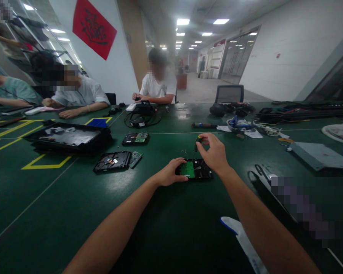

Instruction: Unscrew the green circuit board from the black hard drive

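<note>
A black hard drive (201, 170) with a green circuit board (188, 169) lies flat on the dark green table in front of me. My left hand (171, 173) grips its left end, thumb on the near edge and fingers on the far edge. Above the far side, my right hand (213, 150) holds a screwdriver (196, 144) with a yellow-topped handle, its shaft pointing down at the drive. Where exactly the tip meets the drive is too small to tell. Several tiny screws (183, 151) lie just beyond the drive.
Leftward lie another hard drive (112, 161), a loose circuit board (135, 159), a third drive (135, 138) and a black tray (68, 137). A second screwdriver (204, 125) rests farther back. On the right are a grey metal box (321, 155) and cables (240, 123). A person (158, 83) sits opposite.
</note>
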A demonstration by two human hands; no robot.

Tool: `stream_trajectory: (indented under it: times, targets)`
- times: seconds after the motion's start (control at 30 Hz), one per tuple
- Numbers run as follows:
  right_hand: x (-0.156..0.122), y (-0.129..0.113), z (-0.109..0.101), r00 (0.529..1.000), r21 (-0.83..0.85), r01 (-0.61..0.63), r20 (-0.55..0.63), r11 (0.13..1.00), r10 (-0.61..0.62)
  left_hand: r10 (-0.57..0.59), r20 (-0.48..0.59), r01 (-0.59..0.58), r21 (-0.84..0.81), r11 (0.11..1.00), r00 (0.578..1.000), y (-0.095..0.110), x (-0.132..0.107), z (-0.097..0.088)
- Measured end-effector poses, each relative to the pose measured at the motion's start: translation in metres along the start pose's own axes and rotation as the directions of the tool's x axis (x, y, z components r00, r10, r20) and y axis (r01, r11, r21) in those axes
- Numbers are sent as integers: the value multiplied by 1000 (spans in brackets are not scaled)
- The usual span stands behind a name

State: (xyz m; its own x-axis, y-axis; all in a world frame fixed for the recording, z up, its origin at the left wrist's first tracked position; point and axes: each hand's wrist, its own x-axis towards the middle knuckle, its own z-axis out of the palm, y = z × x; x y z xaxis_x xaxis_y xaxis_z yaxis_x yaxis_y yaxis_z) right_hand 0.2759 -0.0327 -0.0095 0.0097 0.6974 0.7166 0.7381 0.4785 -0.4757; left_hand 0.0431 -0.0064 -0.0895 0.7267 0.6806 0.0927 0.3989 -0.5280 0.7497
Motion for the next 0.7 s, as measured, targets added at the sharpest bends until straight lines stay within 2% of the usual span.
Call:
stream_trajectory:
  times: [0.13, 0.33, 0.57, 0.7]
  targets:
    - [0, -1, -1, 999, -24, 32, -17, 999, -33, 5, -10, -5, -5, 1000, 1000, -1, 1, 1]
    - [0, 0, 0, 1000, 26, -23, -17, 999, 24, 4, -11, -4, -17, 1000, 1000, 0, 0, 1]
    - [1, 0, -1, 998, -2, 52, -22, 999, -52, 2, -11, -2, -10, 1000, 1000, -1, 0, 2]
    - [0, 3, 0, 999, 8, 7, -34, 1000, -6, -9, 2, 9, -5, 1000, 1000, 0, -1, 0]
